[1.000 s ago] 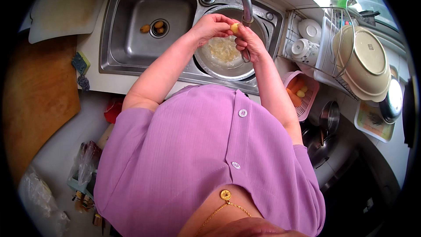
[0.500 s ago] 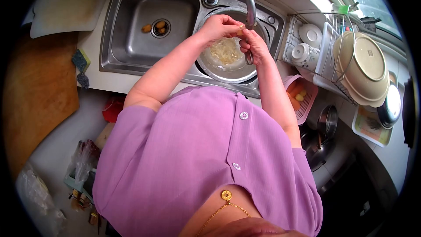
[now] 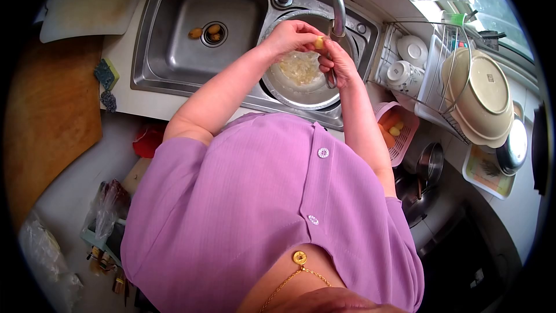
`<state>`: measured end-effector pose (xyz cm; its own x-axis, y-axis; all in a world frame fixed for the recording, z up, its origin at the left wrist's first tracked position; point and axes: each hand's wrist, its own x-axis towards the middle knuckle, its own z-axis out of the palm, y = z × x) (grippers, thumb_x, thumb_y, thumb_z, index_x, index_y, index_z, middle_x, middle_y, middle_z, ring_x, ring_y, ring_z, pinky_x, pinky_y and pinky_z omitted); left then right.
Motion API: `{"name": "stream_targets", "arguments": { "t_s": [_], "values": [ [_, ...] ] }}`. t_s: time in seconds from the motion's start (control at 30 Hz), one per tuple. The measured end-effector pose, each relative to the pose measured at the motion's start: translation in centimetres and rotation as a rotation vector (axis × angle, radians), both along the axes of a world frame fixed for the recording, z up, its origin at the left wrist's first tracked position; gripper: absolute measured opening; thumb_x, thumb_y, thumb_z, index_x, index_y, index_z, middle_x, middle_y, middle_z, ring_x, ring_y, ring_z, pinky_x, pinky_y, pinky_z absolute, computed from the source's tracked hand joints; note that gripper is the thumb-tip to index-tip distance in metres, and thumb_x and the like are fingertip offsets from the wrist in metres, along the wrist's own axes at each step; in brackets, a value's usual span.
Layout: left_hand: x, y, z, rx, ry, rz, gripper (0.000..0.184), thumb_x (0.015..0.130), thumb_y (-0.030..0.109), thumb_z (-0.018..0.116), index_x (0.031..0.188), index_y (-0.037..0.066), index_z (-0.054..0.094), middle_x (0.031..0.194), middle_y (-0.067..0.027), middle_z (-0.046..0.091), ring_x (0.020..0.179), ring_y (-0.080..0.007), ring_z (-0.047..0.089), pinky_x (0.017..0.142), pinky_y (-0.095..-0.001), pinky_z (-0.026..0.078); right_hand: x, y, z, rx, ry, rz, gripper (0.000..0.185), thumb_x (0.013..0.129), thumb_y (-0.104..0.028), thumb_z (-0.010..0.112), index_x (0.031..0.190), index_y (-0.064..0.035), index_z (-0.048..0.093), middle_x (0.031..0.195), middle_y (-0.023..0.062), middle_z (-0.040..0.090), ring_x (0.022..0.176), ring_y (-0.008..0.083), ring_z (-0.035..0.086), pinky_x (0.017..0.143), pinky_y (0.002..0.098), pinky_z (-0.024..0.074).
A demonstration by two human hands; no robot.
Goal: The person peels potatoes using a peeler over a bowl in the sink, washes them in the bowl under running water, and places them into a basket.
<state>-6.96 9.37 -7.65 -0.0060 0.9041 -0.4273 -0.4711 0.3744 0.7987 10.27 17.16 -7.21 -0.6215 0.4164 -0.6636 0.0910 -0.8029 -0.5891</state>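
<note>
Over the right-hand sink bowl, my left hand point(image 3: 286, 39) pinches a small, pale yellow peeled potato point(image 3: 319, 42) between its fingertips. Close against it, my right hand point(image 3: 340, 64) is closed around a peeler; its rounded metal handle end point(image 3: 332, 80) sticks out below the fingers, and the blade is hidden. Beneath both hands sits a round metal basin point(image 3: 306, 104) with thin pale peelings point(image 3: 298, 69) in it. Several small brown unpeeled potatoes point(image 3: 196, 33) lie at the drain of the left sink bowl point(image 3: 185, 69).
The faucet point(image 3: 337, 0) arches just beyond my hands. A pink basket point(image 3: 399, 149) with carrots and peeled potatoes stands at the right. Beside it is a wire dish rack point(image 3: 405, 23) with cups and a large oval dish point(image 3: 483, 97). A sponge point(image 3: 106, 74) lies left of the sink.
More of the yellow potato now shows between my fingertips. The right hand and the peeler have shifted slightly, while both hands stay above the basin.
</note>
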Motion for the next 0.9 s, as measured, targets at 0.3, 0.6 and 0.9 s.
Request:
{"name": "stream_targets", "arguments": {
  "t_s": [0.3,0.6,0.9],
  "values": [
    [-0.1,0.2,-1.0,-0.021,-0.077,-0.017,0.024,0.084,0.018,0.065,0.103,0.005,0.064,0.093,-0.0025,0.065,0.081,-0.0099,0.061,0.076,-0.0234,0.049,0.3,0.1,0.4,-0.019,0.058,0.038,0.039,0.088,-0.029,0.063,0.121,-0.011,0.052,0.088,-0.0019,0.056,0.051,0.0012,0.036,0.045,0.0157,0.0327],
    [-0.2,0.0,-0.9,-0.024,-0.055,-0.02,0.023,0.084,0.018,0.065,0.103,0.005,0.064,0.096,-0.0029,0.065,0.083,-0.0093,0.061,0.078,-0.0246,0.05,0.1,0.1,-0.1,-0.02,0.066,0.045,0.04,0.088,-0.03,0.064,0.121,-0.0111,0.052,0.089,-0.0014,0.057,0.051,0.0014,0.037,0.045,0.0165,0.0324],
    [0.4,-0.1,-1.8,0.018,0.023,0.01,0.022,0.085,0.017,0.062,0.102,0.003,0.064,0.099,-0.0037,0.066,0.079,-0.0098,0.061,0.074,-0.0252,0.051,-0.1,0.0,-0.1,0.026,0.007,0.05,0.037,0.088,-0.028,0.065,0.118,-0.0109,0.053,0.09,-0.0007,0.058,0.051,0.0014,0.036,0.046,0.0167,0.0324]
  ]
}}
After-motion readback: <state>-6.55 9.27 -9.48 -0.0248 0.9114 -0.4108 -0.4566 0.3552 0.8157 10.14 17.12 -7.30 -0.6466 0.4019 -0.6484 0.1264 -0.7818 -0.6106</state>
